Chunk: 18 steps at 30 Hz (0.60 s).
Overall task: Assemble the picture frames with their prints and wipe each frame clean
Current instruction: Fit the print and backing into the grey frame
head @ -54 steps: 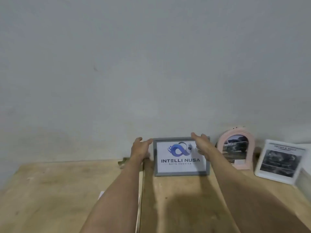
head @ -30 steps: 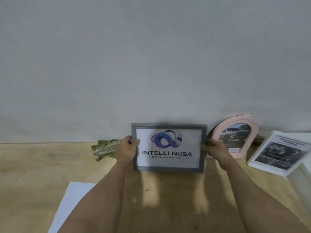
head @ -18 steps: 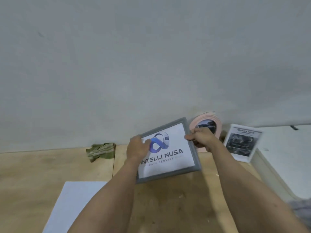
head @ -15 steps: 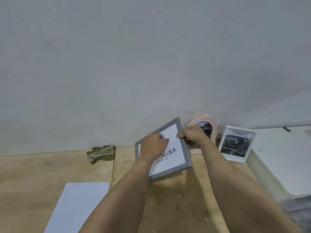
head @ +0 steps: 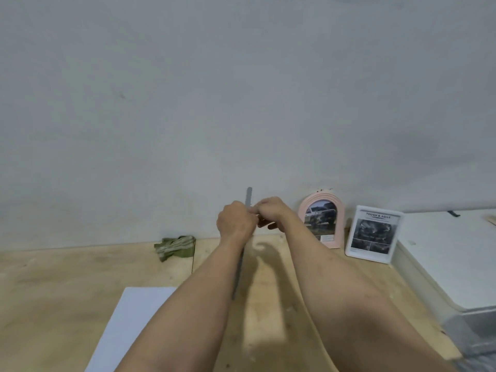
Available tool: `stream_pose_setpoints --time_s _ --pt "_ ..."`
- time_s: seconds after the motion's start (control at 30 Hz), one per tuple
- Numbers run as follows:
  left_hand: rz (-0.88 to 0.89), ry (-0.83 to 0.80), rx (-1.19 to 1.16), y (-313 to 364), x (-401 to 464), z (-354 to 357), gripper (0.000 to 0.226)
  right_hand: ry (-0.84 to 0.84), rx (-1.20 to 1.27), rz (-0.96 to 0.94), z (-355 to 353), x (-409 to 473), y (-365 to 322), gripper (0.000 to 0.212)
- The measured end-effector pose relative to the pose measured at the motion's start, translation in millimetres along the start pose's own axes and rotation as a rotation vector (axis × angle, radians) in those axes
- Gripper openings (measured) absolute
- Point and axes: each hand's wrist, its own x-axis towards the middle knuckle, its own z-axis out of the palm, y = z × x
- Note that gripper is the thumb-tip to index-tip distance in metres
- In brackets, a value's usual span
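Thin grey rectangular picture frame (head: pixel 249 196) edge-on between both hands, left hand (head: pixel 234 222) and right hand (head: pixel 271 210) fingers curled gripping it above wooden bench (head: pixel 67 277).

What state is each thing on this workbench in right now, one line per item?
Grey picture frame: held edge-on between both hands.
Left hand: gripping the frame.
Right hand: gripping the frame.
Pink arched frame: upright, print in.
White frame: upright, print in.
Green cloth: crumpled, untouched.
White sheet: lying flat.
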Motion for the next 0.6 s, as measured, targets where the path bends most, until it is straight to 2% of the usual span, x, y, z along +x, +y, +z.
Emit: stream_pose_setpoints --time_s 0.1,0.23,0.33,0.4,0.5,0.6 --pt "-0.130 -0.006 -0.106 -28 13 -26 0.020 0.003 0.038 0.082 -9 -5 27 0.040" --pt "-0.307 -0.048 -0.460 -88 35 -50 0.008 0.106 0.058 0.242 -18 -11 89 0.042" --pt "-0.411 -0.138 -0.641 -125 32 -43 0.006 0.061 0.143 0.357 -15 -22 120 0.037" --pt "-0.457 -0.207 -0.678 -141 25 -30 0.009 0.061 0.288 0.419 -10 -18 136 0.011" --pt "-0.536 -0.260 -0.665 -166 13 3 0.011 0.179 0.375 0.437 -10 -2 169 0.019" --pt "-0.630 -0.280 -0.560 -189 -3 44 0.011 0.197 0.306 0.486 -11 10 214 0.013"
